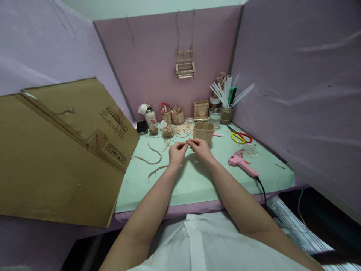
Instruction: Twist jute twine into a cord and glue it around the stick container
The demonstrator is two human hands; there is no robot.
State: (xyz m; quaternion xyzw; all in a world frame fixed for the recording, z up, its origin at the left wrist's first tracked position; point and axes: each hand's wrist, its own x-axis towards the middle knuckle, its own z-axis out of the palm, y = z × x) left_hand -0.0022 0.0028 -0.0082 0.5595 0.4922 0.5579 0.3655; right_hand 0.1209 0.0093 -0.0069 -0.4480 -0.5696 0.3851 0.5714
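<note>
My left hand (177,153) and my right hand (199,147) meet over the middle of the table, fingertips pinched close together. Whatever lies between the fingers is too small to make out. Just beyond my right hand stands a small wooden basket (204,131), its lower part partly hidden by that hand. Left of my left hand, two pieces of brown cord (153,162) lie curved on the green cloth. Crossed wooden sticks (167,145) rest just behind the same hand.
A pink glue gun (243,165) lies at right with its cable over the edge. Behind it are scissors (240,137). Twine balls (168,131), a clear cup (215,117) and a holder of glue sticks (227,114) line the back. A large cardboard sheet (64,158) leans at left.
</note>
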